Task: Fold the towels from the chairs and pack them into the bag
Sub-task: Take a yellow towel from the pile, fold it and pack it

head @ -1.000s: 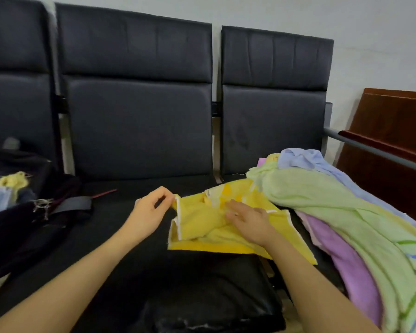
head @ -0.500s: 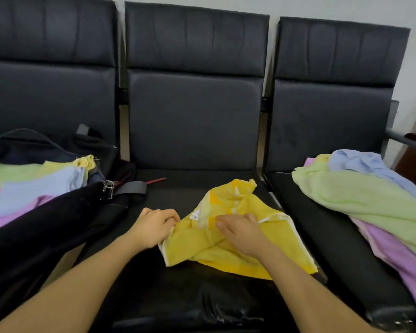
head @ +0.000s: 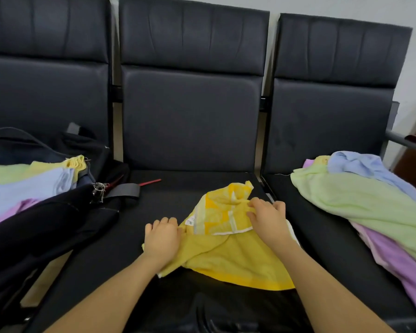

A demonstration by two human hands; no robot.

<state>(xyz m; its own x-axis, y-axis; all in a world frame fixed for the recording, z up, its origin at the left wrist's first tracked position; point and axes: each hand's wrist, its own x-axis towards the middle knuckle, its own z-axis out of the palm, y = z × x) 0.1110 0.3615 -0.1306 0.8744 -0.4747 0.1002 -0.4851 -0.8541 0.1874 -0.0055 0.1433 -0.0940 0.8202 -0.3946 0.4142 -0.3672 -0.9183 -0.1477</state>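
Yellow towel (head: 228,251) lies crumpled on the middle seat (head: 178,186), centre of the frame, only part folded. Left hand (head: 162,239) rests knuckles-up on the towel's left edge, fingers curled into the cloth, grasping it there. Right hand (head: 269,218) pinches a white-bordered hem near the towel's top, fingers bent round the fold.

Step in hand, as I judge it: squaring up this towel before the fold.

- Find true corners first. The cloth is bunched and the label (head: 189,222) shows, so the top layer is turned over on itself.
- Pull the two held edges apart to take out slack, then lay flat on the seat (the seat serves as the desk here).
- Match hem to hem; a skewed first fold will carry through every later one.
- Keep the near edge from sliding off the seat front, lower centre of the frame.

Bag (head: 46,219) sits open on the left seat, lower left, already holding folded towels (head: 27,186). Unfolded pile (head: 365,200) waits on the right seat, well apart from the hands.
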